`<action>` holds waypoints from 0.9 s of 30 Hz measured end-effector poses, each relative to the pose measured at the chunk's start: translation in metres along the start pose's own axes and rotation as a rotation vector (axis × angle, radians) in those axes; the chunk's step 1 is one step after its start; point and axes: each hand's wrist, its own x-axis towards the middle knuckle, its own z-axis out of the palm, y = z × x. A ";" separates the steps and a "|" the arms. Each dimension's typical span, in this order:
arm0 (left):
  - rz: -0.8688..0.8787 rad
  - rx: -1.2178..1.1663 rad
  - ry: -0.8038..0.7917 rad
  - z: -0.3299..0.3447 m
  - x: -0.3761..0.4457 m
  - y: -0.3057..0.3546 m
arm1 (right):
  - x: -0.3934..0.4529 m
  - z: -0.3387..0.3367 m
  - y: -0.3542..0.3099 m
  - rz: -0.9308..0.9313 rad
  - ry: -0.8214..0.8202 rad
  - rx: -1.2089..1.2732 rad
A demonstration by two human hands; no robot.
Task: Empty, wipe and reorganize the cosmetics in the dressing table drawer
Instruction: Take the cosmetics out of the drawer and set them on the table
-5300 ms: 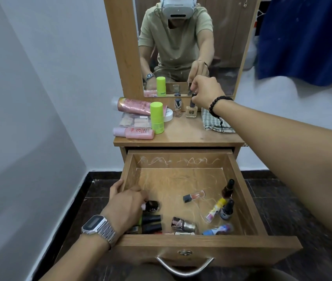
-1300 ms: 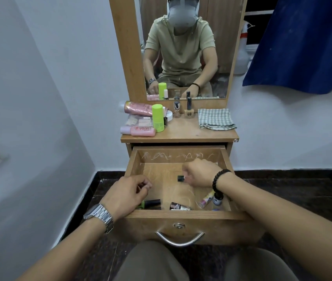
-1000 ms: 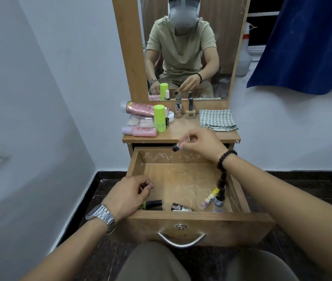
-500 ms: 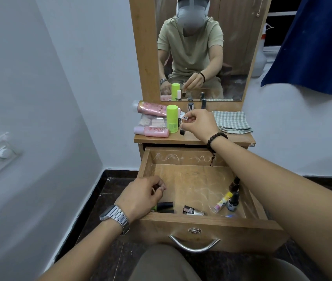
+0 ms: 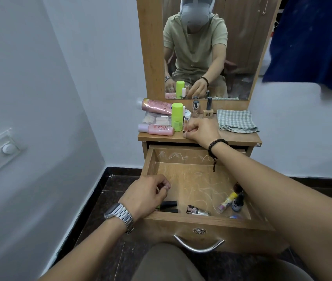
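The wooden drawer stands pulled out below the dressing table top. Several cosmetics lie along its front: black bottles, a silver-capped bottle, a yellow-capped tube and a small dark bottle. My right hand rests on the table top, fingers closed on a small clear tube that stands upright beside the green bottle. My left hand hovers at the drawer's left front corner with curled fingers; whether it holds anything is unclear.
On the table top are two pink tubes, a clear packet, a white jar, two small bottles and a folded checked cloth. A mirror stands behind. A wall runs close on the left, and my knees are under the drawer handle.
My right hand picked the clear tube out of the drawer, carried it up and set it down beside the green bottle. My left hand stayed at the drawer's left front.
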 end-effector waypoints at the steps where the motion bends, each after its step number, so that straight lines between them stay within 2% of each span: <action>1: 0.000 0.000 0.002 0.000 0.000 0.000 | 0.001 0.002 0.000 0.005 0.001 -0.002; 18: 0.008 -0.030 0.031 -0.001 0.000 0.000 | 0.001 0.008 -0.007 0.053 0.008 0.055; 20: 0.016 -0.029 0.044 -0.003 -0.001 0.001 | -0.007 -0.001 -0.006 0.081 0.067 0.132; 23: 0.010 -0.014 0.042 -0.005 -0.002 0.004 | -0.029 -0.018 -0.002 0.031 0.155 0.173; 25: 0.004 -0.007 0.041 -0.006 -0.003 0.006 | -0.048 -0.026 0.001 0.007 0.054 0.150; 27: -0.005 -0.011 0.031 -0.007 -0.003 0.009 | -0.072 -0.030 0.006 -0.019 -0.144 0.096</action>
